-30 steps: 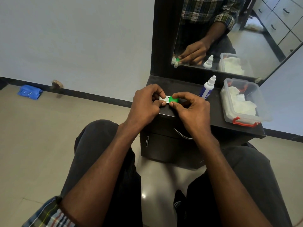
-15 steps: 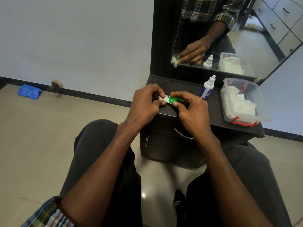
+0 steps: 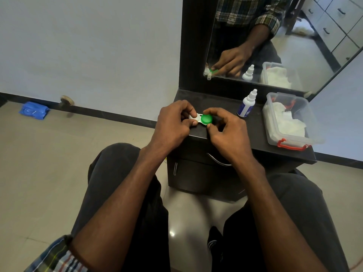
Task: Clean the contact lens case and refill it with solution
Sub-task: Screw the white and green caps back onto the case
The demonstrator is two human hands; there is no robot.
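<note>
Dark and low, a cabinet [image 3: 255,134] stands against a pale wall, with a mirror [image 3: 275,36] fixed above its top. Over the front left corner of that top, a lens case [image 3: 200,119] is held between 2 hands. Its white cap [image 3: 192,116] is pinched by the thumb and fingers of the left hand [image 3: 172,122]. Its green cap [image 3: 206,119] is gripped at the edges by the thumb and forefinger of the right hand [image 3: 227,132]. Whether the case rests on the top or is held just above it cannot be told. Near the right hand, a solution bottle [image 3: 246,105] stands upright and capped. Well to its right, a clear box [image 3: 288,142] with red clasps holds white tissues [image 3: 284,122].
</note>
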